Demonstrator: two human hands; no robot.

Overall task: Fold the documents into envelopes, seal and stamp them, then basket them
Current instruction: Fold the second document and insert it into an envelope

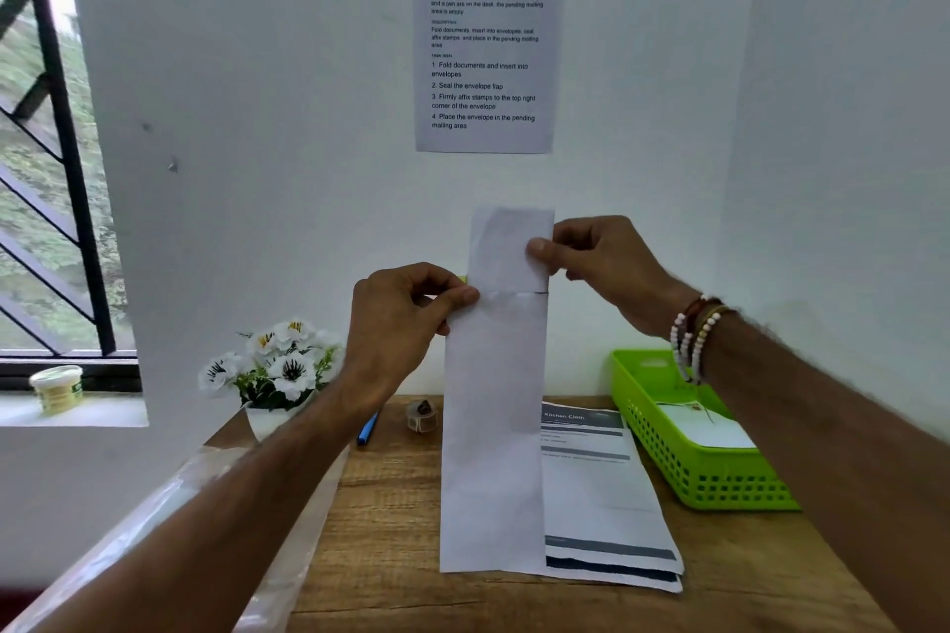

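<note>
A long white envelope [493, 432] is held upright above the desk, its opening at the top. My left hand [401, 319] pinches the envelope's upper left edge. My right hand [601, 267] pinches a folded white document [509, 247] that sticks out of the envelope's mouth. Printed documents [601, 488] lie flat on the wooden desk [390, 529] behind the envelope. A green basket [668, 452] at the right holds a white envelope [704, 427].
A roll of stamps [422, 415] and a blue pen [368, 429] lie at the back of the desk. White flowers in a pot [277, 375] stand at the back left. Clear plastic sleeves [205, 504] hang over the desk's left edge. An instruction sheet [486, 41] hangs on the wall.
</note>
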